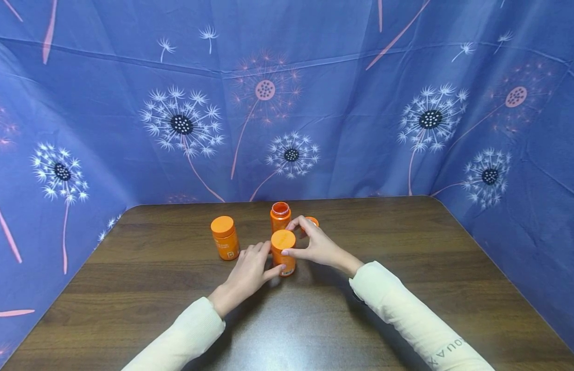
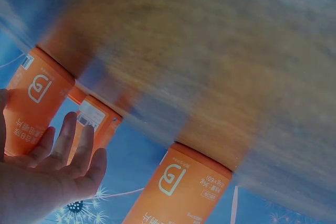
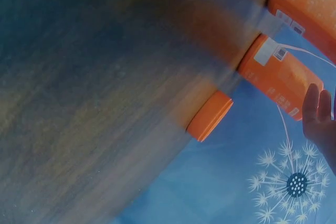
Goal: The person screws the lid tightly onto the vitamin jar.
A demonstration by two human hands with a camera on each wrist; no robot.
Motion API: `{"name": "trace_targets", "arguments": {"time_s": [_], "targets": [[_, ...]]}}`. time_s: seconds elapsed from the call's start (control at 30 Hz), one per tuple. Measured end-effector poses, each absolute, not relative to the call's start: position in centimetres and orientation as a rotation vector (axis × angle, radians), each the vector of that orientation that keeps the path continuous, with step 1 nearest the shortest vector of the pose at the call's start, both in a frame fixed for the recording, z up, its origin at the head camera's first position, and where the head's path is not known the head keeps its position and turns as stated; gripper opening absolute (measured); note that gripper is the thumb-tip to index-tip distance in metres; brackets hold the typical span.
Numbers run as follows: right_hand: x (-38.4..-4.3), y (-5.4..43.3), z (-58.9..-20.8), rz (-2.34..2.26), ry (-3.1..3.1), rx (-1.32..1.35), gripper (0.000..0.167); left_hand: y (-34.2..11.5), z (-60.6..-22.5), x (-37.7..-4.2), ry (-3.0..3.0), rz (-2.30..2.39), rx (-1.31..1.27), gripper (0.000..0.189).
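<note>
Upright on the table, a capped orange pill bottle (image 1: 284, 260) stands between both hands. The left hand (image 1: 250, 268) holds its lower body from the left, thumb across the front and fingers reaching behind. At the top right, the right hand (image 1: 321, 248) grips around the orange cap (image 1: 283, 238), thumb in front and index finger at the back. Just behind stands an uncapped orange bottle (image 1: 280, 216), its mouth showing. A loose orange cap (image 3: 210, 116) lies on the table to the right of that bottle, partly hidden by the right hand in the head view.
Another capped orange bottle (image 1: 225, 239) stands to the left, close to the left hand's fingers. The dark wooden table (image 1: 407, 247) ends at a blue curtain (image 1: 342, 154) with dandelion prints, which surrounds its back and sides.
</note>
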State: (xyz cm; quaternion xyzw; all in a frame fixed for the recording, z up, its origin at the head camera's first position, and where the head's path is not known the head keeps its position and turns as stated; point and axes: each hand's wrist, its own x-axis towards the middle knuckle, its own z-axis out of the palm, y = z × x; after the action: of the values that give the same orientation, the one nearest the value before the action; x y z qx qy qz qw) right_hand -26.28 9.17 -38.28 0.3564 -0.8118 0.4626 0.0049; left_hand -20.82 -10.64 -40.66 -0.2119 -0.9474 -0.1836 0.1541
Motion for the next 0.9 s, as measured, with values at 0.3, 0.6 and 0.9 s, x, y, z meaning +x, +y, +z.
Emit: {"name": "trace_targets", "arguments": {"time_s": [0.3, 0.6, 0.9], "targets": [[-26.4, 9.1, -38.2, 1.473, -2.558, 1.099, 0.049, -10.7, -40.7, -20.8, -2.717, -0.533, -0.605, 0.043], [-26.7, 9.8, -37.6, 1.476, -2.603, 1.181, 0.055, -10.7, -40.7, -20.9, -2.722, -0.540, -0.607, 0.044], [-27.4, 10.5, -37.0, 1.423, -2.642, 1.376, 0.052, -10.7, -40.7, -20.9, -2.718, -0.534, -0.611, 0.045]]}}
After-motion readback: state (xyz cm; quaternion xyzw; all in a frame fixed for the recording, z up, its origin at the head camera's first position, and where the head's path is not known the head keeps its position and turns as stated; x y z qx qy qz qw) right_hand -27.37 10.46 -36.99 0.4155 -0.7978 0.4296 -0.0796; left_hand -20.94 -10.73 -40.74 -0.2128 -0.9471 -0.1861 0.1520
